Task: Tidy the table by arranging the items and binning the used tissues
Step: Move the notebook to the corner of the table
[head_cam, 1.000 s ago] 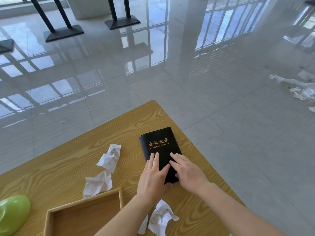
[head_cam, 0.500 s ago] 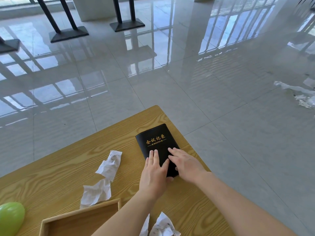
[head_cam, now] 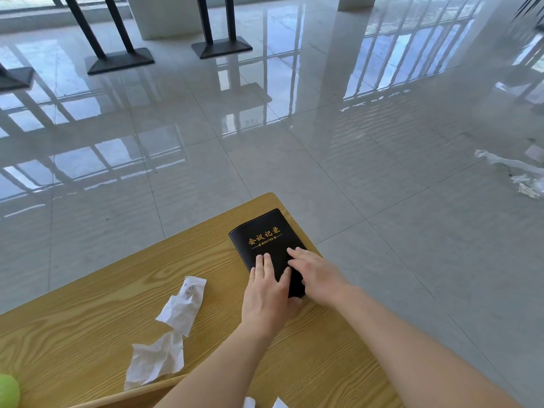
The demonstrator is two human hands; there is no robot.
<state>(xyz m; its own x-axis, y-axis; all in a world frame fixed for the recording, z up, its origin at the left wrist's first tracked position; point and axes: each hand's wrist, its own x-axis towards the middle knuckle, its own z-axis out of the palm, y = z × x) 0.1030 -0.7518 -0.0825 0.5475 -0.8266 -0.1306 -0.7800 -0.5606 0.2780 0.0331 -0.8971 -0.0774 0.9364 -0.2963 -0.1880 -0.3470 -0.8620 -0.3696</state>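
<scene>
The black rectangular leatherette notebook (head_cam: 266,245) lies flat near the far right corner of the pale wood-grain surface (head_cam: 88,325), its long axis running away from the person and leaning a little to the right, roughly along the surface's right edge. Gold Chinese characters run across its cover, with the word "MINUTES" in small gold capitals below them. Both hands rest on its near half: the left hand (head_cam: 266,295) lies flat with fingers extended and close together, its thumb hooked at the near edge, and the right hand (head_cam: 316,276) lies palm-down beside it, fingers spread toward the cover's right side. Neither hand grips anything; they press on the cover, so any nudge to square the book would be a slide, not a lift, I judge. Left of the notebook, well apart from it, lie two crumpled white tissues, one (head_cam: 184,304) nearer the book and another (head_cam: 154,360) closer to the person, the left hand being the nearer to both. More white scraps (head_cam: 276,404) peep in at the bottom edge, and a green rounded object (head_cam: 8,390) sits at the lower left.
</scene>
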